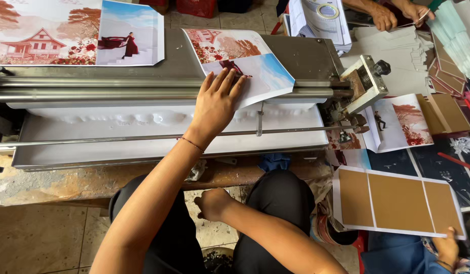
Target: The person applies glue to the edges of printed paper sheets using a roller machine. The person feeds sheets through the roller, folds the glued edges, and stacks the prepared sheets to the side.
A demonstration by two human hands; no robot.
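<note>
My left hand (217, 101) lies flat, fingers spread, on a printed sheet (265, 71) showing a red house, flowers and a figure against blue sky. The sheet rests over the steel rollers (92, 89) of a metal table machine (306, 53), its near edge hanging toward a tray of white paste (118, 119). My right hand (213, 203) is curled into a fist below the machine's front edge, above my knees in black trousers. I cannot see anything in that fist.
Two more printed sheets (67, 33) lie at the back left. A thin rod (118, 138) crosses the tray. To the right, another person's hand (447, 247) holds a white sheet with brown card panels (397, 203). Other hands (397, 14) work at a card stack, far right.
</note>
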